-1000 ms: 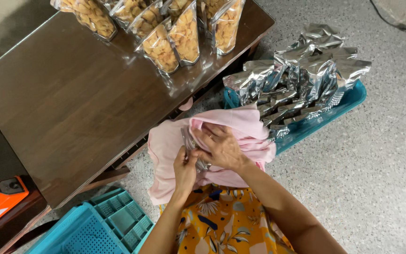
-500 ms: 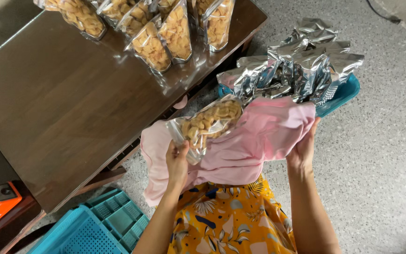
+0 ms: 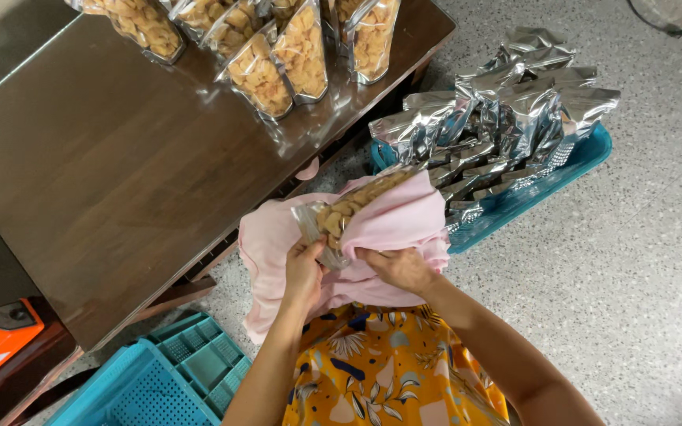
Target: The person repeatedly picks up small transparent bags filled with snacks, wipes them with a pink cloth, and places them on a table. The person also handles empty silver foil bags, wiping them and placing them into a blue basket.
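Nearby, dark table (image 3: 104, 181); apparently speckled floor (image 3: 641, 260).

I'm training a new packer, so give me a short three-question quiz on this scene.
1. True or false: the left hand grips the clear snack pouch.
2. What does the right hand press over that pouch? A) pink cloth B) newspaper C) foil sheet
3. Where do the silver pouches sit?

Key:
1. True.
2. A, the pink cloth.
3. In the blue crate on the floor, beside the brown table.
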